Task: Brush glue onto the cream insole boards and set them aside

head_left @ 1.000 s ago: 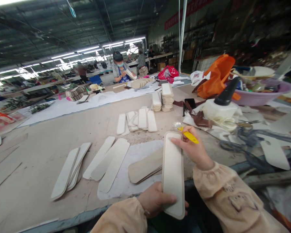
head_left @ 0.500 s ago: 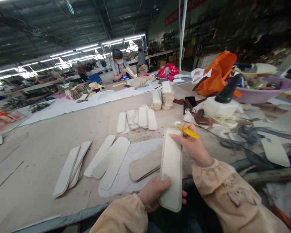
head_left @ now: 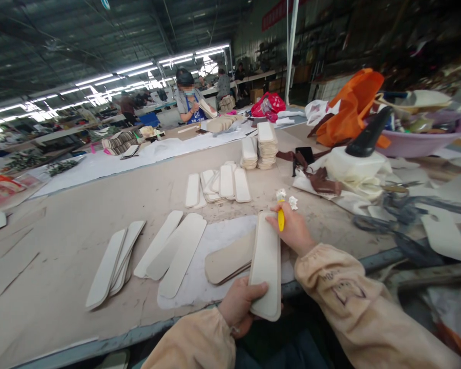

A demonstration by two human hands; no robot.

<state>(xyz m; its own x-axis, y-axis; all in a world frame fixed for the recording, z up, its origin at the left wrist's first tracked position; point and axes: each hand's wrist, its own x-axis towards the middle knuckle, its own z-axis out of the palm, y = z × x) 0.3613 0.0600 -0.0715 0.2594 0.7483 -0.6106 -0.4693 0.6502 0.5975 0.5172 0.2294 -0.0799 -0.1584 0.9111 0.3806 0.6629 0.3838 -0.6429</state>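
My left hand is closed around the lower end of a long white panel with rounded corners and a beige rim, thumb on top. The panel tilts over the table's front edge. At its upper right end, my right hand is closed on a small yellow-handled tool; its working end is hard to make out. That hand's thumb lies at the panel's top. White crumpled scraps show just beyond my fingers. Left of the panel, several beige panels lie stacked on a white sheet.
Loose white panels and a fanned pile lie to the left. Further back are more panels and tall stacks. At right stand a white container with a black spout and a purple basin. A co-worker sits opposite.
The panel's top has swung slightly away and its lower end has risen a little. My right hand has shifted left, turning the yellow handle from slanted to nearly upright.
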